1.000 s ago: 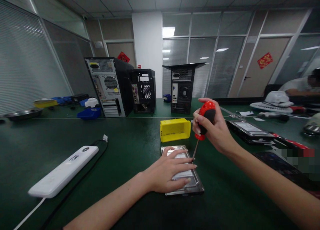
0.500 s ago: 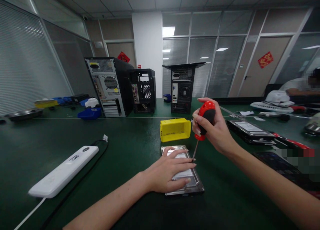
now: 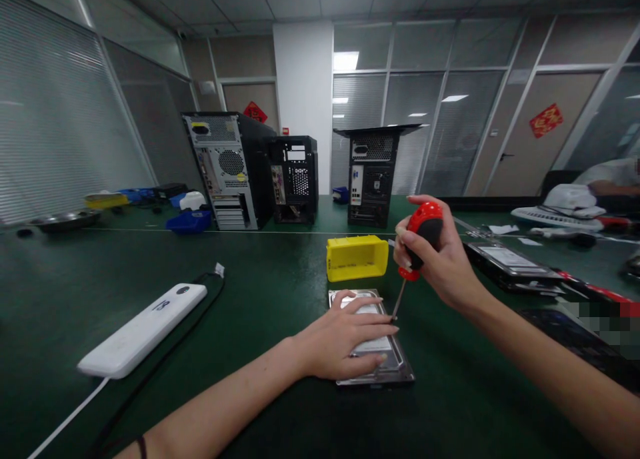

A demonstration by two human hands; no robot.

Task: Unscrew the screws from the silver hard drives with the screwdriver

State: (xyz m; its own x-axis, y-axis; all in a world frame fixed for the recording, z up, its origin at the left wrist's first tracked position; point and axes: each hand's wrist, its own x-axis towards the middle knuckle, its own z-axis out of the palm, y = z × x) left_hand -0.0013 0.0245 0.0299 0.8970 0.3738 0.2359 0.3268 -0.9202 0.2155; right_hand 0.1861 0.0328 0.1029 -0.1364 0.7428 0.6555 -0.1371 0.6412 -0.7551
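Observation:
A silver hard drive [image 3: 399,367] lies on the green table, its label partly covered by my fingers. Spread flat across it is my left hand [image 3: 345,339], which presses on its top. My right hand [image 3: 440,252] is wrapped round the red and black handle of a screwdriver [image 3: 427,229]. The shaft slants down to the drive's right edge, close to my left fingertips. Whether the tip sits in a screw is too small to tell. Just beyond the drive a yellow plastic bin [image 3: 357,259] lies with its opening towards me.
Computer cases [image 3: 230,172] stand along the back. At left lies a white power strip [image 3: 145,329] with its cables. More hard drives [image 3: 510,262] are stacked at right, near red-handled tools. A person's arm [image 3: 607,176] shows at the far right.
The whole view has shifted slightly, so things appear a little further right. Both hands keep the same hold on the drive and the screwdriver.

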